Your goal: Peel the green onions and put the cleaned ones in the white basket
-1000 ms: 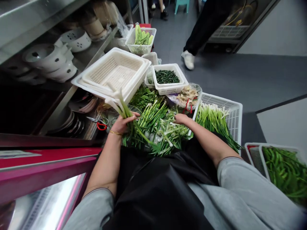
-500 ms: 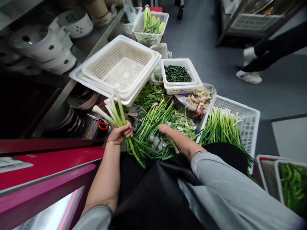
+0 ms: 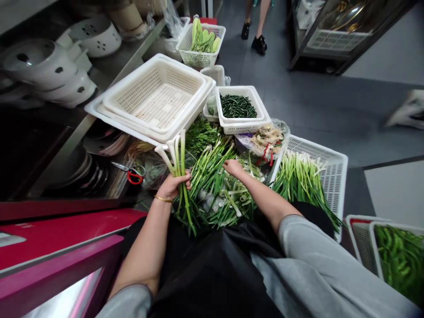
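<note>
My left hand (image 3: 174,184) is wrapped round a few scallions (image 3: 180,154), white ends up and green leaves hanging down. To its right, a loose heap of scallions (image 3: 212,170) spreads in front of my lap. My right hand (image 3: 233,168) is over the heap's far right part, fingers bent closed; whatever they pinch, if anything, is hidden. Below that hand lie stripped leaves and trimmings (image 3: 236,194), mixed with clear plastic. On my right, a white basket (image 3: 334,185) carries a row of scallions (image 3: 294,172), white ends pointing away.
Stacked white baskets (image 3: 109,99) stand beyond my left hand. Red-handled scissors (image 3: 134,176) lie on the left ledge. A small basket (image 3: 228,127) holds dark green chillies, with a bag of roots (image 3: 266,139) before it. People's feet (image 3: 259,44) are on the floor beyond.
My left hand has turned the scallions more upright. My right hand has shifted slightly across the heap, its fingers now showing. One passer-by has moved right, another person's legs have come further into view.
</note>
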A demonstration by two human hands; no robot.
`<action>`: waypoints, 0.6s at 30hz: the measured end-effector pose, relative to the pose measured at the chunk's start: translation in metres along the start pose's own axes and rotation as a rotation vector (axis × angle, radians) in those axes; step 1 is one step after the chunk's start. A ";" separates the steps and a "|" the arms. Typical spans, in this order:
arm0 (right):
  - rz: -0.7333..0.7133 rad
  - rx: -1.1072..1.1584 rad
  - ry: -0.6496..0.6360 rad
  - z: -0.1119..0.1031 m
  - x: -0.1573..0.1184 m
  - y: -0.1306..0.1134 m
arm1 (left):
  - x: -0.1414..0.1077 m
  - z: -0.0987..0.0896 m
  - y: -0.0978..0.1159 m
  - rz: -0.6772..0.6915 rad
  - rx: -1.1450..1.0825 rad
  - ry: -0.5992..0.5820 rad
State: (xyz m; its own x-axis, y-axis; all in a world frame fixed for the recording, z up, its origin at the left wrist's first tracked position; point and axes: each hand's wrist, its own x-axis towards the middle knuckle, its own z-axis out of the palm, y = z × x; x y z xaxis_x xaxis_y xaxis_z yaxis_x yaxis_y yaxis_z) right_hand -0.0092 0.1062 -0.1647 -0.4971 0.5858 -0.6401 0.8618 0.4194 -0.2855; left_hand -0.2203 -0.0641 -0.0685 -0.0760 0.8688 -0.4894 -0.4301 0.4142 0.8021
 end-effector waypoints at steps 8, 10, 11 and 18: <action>0.007 -0.022 -0.045 0.047 0.078 -0.037 | 0.017 -0.013 -0.002 0.041 0.035 0.045; 0.023 -0.005 -0.055 0.051 0.078 -0.025 | 0.017 -0.015 -0.001 0.048 0.040 0.083; 0.029 0.007 -0.051 0.050 0.075 -0.018 | 0.018 -0.016 0.000 0.043 0.039 0.104; -0.069 0.143 0.109 0.043 0.007 0.018 | 0.023 -0.008 -0.011 -0.049 0.027 0.079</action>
State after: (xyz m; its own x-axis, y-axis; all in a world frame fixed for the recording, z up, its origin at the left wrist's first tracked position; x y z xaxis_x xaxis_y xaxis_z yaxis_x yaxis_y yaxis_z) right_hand 0.0070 0.0880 -0.2055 -0.5570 0.6339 -0.5366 0.8269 0.3632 -0.4292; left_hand -0.2246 -0.0513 -0.0914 -0.1267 0.8235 -0.5530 -0.4104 0.4640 0.7850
